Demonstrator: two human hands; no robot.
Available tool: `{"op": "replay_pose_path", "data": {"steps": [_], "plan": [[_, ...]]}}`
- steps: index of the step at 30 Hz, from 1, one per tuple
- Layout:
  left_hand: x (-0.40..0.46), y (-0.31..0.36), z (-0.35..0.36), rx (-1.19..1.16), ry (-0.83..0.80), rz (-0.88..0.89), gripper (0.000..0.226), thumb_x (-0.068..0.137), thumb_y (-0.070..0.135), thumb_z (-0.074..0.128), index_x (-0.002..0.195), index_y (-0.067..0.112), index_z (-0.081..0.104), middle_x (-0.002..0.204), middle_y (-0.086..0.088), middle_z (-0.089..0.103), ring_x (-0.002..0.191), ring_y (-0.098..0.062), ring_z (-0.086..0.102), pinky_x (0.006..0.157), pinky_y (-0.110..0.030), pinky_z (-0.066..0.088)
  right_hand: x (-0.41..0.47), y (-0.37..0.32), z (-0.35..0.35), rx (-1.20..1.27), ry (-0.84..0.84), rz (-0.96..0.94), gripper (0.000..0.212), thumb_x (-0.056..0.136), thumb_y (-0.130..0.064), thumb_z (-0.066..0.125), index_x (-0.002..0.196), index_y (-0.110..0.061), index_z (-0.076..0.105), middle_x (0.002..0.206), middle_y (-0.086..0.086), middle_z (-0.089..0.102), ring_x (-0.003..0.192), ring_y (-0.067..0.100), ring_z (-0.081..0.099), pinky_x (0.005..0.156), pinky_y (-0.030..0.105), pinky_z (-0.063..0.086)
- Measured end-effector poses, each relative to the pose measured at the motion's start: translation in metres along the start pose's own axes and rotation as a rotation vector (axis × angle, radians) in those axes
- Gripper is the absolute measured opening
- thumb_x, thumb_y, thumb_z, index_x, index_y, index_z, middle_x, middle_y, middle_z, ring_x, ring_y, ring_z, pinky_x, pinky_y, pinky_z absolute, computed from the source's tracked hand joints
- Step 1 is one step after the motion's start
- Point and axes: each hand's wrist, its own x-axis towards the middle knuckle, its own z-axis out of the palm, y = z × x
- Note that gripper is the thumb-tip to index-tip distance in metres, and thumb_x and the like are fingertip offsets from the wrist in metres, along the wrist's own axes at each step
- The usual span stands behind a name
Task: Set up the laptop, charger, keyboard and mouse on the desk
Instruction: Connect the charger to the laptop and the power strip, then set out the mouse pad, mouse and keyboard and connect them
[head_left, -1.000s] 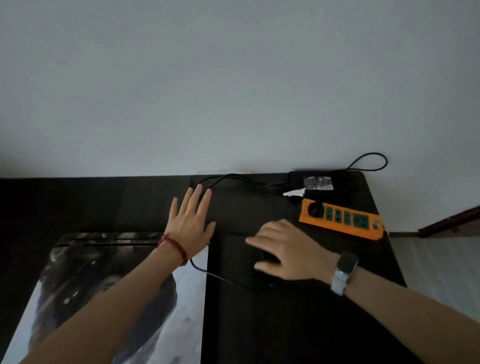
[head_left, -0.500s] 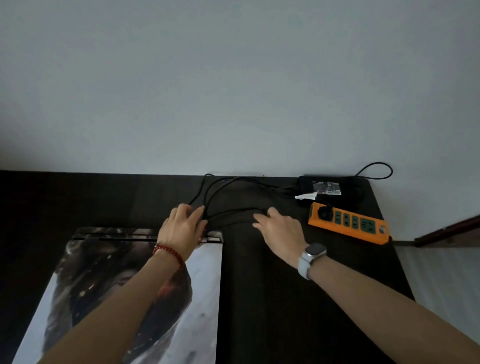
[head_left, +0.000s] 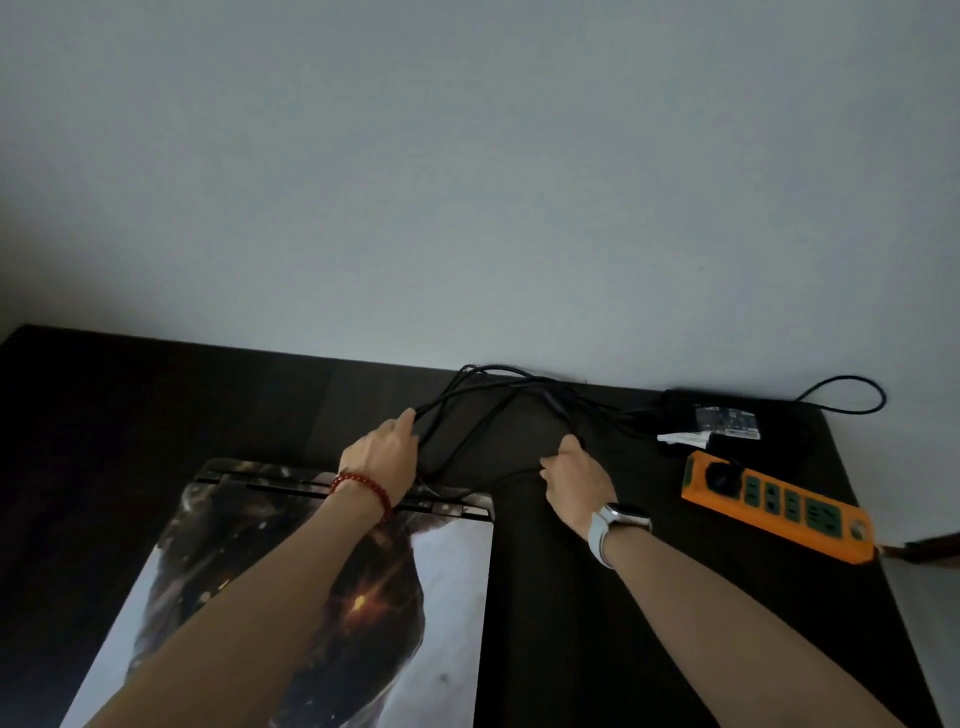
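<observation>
Dark surface (head_left: 597, 623) meets a pale wall. Both hands pinch the black cable (head_left: 467, 436) mid-frame, likely to untangle it: left hand (head_left: 382, 460), right hand (head_left: 574, 475). Closed laptop (head_left: 322, 597) sits lower left; charger (head_left: 722, 418) and orange power strip (head_left: 779, 506) right.

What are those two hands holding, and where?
Both grip the black charger cable: left hand on its looped part, right hand nearer the plug end.
</observation>
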Motion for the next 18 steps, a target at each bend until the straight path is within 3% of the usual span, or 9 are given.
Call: {"op": "replay_pose_path", "data": {"steps": [4,8,13,18], "plan": [[-0.023,-0.002,0.011,0.009,-0.068,0.053,0.054,0.096,0.030,0.035,0.144,0.011,0.018,0.131,-0.012,0.044,0.115,-0.028,0.046,0.092,-0.042,0.043,-0.007,-0.005,0.009,0.045,0.032,-0.001,0.045,0.095,-0.012,0.044,0.139,-0.010,0.038,0.125,0.010,0.046,0.110,0.025,0.051,0.089,0.031,0.047],[-0.054,-0.006,0.019,-0.046,-0.015,0.028,0.057,0.094,0.032,0.039,0.145,0.012,0.021,0.133,-0.010,0.040,0.119,-0.028,0.040,0.098,-0.041,0.038,-0.037,-0.006,0.005,0.065,0.027,-0.012,0.055,0.096,-0.019,0.041,0.146,-0.012,0.020,0.125,0.011,0.050,0.108,0.025,0.053,0.090,0.035,0.046],[-0.104,-0.016,0.000,-0.255,0.052,-0.041,0.044,0.092,0.030,0.046,0.134,0.018,0.044,0.137,-0.005,0.041,0.125,-0.025,0.039,0.104,-0.039,0.034,-0.095,-0.023,-0.022,0.118,0.098,-0.055,0.043,0.096,-0.023,0.040,0.139,-0.013,0.038,0.125,0.008,0.050,0.109,0.022,0.053,0.088,0.034,0.046],[-0.196,-0.052,-0.037,-0.515,0.197,-0.162,0.025,0.091,0.020,0.051,0.113,0.013,0.061,0.112,-0.008,0.063,0.101,-0.021,0.059,0.089,-0.030,0.046,-0.149,-0.089,-0.034,0.302,-0.044,-0.253,0.029,0.096,-0.018,0.042,0.119,-0.009,0.058,0.123,0.007,0.054,0.106,0.020,0.057,0.090,0.032,0.048]]}}
